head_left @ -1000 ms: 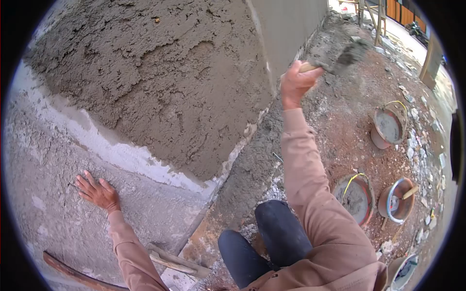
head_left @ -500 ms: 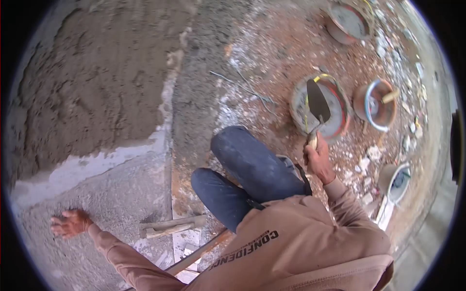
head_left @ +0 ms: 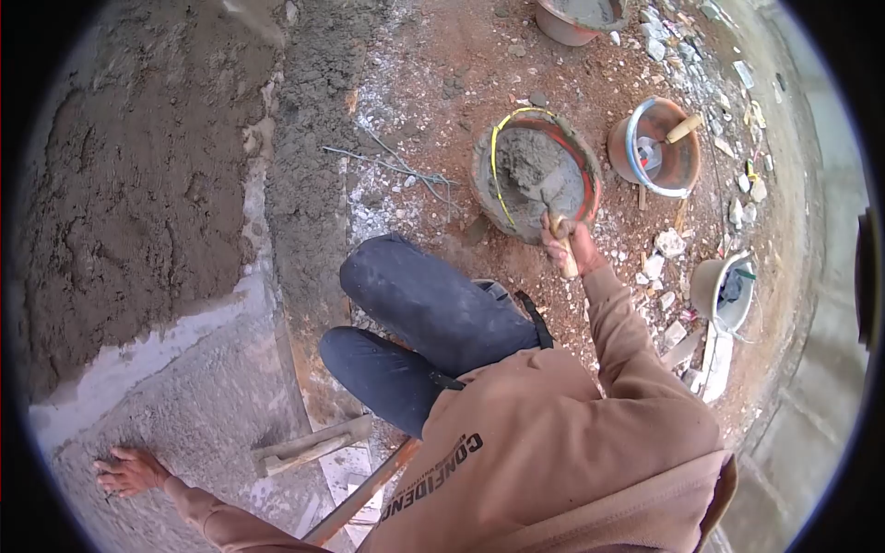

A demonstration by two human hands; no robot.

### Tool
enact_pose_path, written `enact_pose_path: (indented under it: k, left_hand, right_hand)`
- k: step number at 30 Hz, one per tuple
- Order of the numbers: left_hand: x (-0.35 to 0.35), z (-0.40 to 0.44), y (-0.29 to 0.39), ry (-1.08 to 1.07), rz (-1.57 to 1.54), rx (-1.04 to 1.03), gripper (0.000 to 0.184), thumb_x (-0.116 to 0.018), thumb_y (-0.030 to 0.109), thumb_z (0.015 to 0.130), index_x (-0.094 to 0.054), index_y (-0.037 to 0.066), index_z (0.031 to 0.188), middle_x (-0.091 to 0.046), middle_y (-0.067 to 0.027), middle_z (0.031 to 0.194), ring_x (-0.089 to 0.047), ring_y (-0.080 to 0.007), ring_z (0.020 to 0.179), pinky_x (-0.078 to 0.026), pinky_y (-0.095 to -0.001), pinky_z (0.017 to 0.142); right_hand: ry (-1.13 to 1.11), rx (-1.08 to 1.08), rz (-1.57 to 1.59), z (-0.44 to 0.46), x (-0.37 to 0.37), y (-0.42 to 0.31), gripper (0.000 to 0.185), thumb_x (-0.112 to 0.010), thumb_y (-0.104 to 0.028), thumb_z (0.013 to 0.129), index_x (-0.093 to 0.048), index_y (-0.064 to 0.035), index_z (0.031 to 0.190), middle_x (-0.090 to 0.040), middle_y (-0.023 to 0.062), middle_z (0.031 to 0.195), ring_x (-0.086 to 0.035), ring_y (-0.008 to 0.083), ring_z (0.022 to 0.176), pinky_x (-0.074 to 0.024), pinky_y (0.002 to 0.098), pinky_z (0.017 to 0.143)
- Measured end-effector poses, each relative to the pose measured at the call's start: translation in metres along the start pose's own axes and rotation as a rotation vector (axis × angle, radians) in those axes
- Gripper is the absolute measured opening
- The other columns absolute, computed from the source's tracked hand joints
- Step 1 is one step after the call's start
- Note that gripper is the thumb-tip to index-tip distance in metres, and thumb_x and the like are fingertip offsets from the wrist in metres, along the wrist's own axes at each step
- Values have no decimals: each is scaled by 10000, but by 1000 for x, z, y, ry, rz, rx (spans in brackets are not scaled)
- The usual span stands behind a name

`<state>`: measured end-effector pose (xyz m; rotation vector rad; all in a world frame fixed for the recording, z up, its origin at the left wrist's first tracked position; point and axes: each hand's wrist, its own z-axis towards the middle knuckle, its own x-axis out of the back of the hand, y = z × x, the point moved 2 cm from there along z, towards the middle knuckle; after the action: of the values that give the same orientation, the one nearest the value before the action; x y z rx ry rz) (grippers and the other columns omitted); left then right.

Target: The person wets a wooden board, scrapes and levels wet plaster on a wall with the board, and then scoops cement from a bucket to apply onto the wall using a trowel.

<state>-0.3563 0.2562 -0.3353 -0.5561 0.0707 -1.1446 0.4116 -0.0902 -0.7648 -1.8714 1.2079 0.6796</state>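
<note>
My right hand (head_left: 579,247) is closed around the wooden handle of a trowel (head_left: 569,262). The trowel's blade is sunk in wet grey mortar (head_left: 539,175) and mostly hidden by it. That mortar fills part of a round bucket (head_left: 593,180) with a yellow handle lying along its rim. Far to the left, my left hand (head_left: 135,471) lies with fingers spread on a rough grey cement surface (head_left: 207,405). Between that hand and my knees is a float (head_left: 312,445) with a long wooden grip.
A second bucket (head_left: 619,152) holds a wooden-handled tool (head_left: 684,128). Another mortar bucket (head_left: 567,32) stands farther off; a pale bucket (head_left: 708,286) sits at right. Twisted wire (head_left: 406,170) and rubble (head_left: 671,243) lie on the dirt. Fresh dark mortar (head_left: 147,184) covers the upper left.
My right hand has lowered the trowel from above the bucket, and its blade has gone into the mortar. The view has shifted; my left hand remains on the grey surface.
</note>
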Motion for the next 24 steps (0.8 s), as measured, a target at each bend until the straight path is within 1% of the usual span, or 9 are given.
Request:
enact_pose_path:
  k: [3, 5, 9, 11, 15, 17, 19, 23, 24]
  left_hand:
    - [3, -2, 3, -23, -8, -22, 598, -381, 534, 1000, -320, 236, 1515, -298, -176, 1554, -253, -386, 1442, -192, -603, 1129]
    - [6, 2, 1, -6, 15, -8, 576, -389, 487, 1012, -316, 223, 1518, -293, -156, 1560, -262, -367, 1442, -199, -585, 1134]
    - [11, 10, -9, 73, 30, 78, 558, -379, 397, 1023, -274, 210, 1537, -221, -95, 1601, -195, -305, 1477, -135, -542, 1170]
    - [8, 12, -19, 58, 58, 119, 560, -349, 398, 1026, -256, 206, 1544, -196, -83, 1612, -173, -296, 1484, -105, -531, 1179]
    - [11, 17, -14, 41, 115, 95, 574, -330, 367, 1016, -254, 151, 1542, -210, -95, 1606, -177, -309, 1482, -83, -522, 1181]
    - [10, 16, -18, 32, 120, 90, 577, -329, 362, 1013, -255, 141, 1541, -212, -94, 1605, -181, -311, 1480, -88, -521, 1181]
    - [8, 16, -20, 29, 129, 97, 582, -332, 367, 1009, -259, 137, 1538, -218, -97, 1603, -186, -309, 1479, -91, -517, 1182]
    - [6, 14, -19, 2, 152, 119, 587, -334, 378, 1004, -266, 137, 1535, -224, -99, 1601, -190, -305, 1479, -98, -508, 1186]
    - [5, 13, -19, 8, 137, 120, 586, -339, 371, 1003, -261, 147, 1538, -217, -91, 1604, -180, -299, 1482, -92, -506, 1187]
  right_hand:
    - [3, 95, 34, -13, -27, -7, 277, -479, -181, 754, -496, -123, 1025, -427, 40, 658, -403, 130, 425, -354, 293, 344]
    - [112, 156, 38, -18, -70, -27, 297, -474, -198, 757, -505, -128, 1044, -429, 49, 659, -398, 140, 420, -361, 299, 345]
    - [-157, 522, 51, -10, -171, -85, 487, -507, -162, 714, -462, -99, 1195, -424, 62, 694, -401, 147, 405, -406, 299, 318]
    - [-272, 760, 5, -11, -233, -119, 449, -501, -115, 773, -430, -90, 1215, -448, 70, 786, -463, 144, 494, -452, 278, 379]
    - [-333, 1298, -181, -25, -391, -170, 307, -532, -59, 938, -377, -85, 1202, -483, 77, 935, -532, 147, 710, -528, 265, 658]
    - [-226, 1561, -221, -17, -450, -200, 281, -543, -12, 943, -366, -56, 1156, -514, 109, 969, -580, 182, 737, -552, 306, 722]
    - [-168, 1835, -263, -3, -511, -225, 312, -551, 40, 911, -339, -37, 1128, -528, 152, 978, -624, 223, 766, -587, 347, 706]
    - [127, 1959, -125, 42, -628, -203, 423, -543, 71, 845, -288, -26, 1169, -525, 175, 941, -637, 243, 721, -611, 346, 592]
    - [246, 1939, -219, 61, -650, -184, 435, -533, 60, 841, -285, -25, 1187, -526, 172, 943, -637, 256, 731, -609, 360, 624]
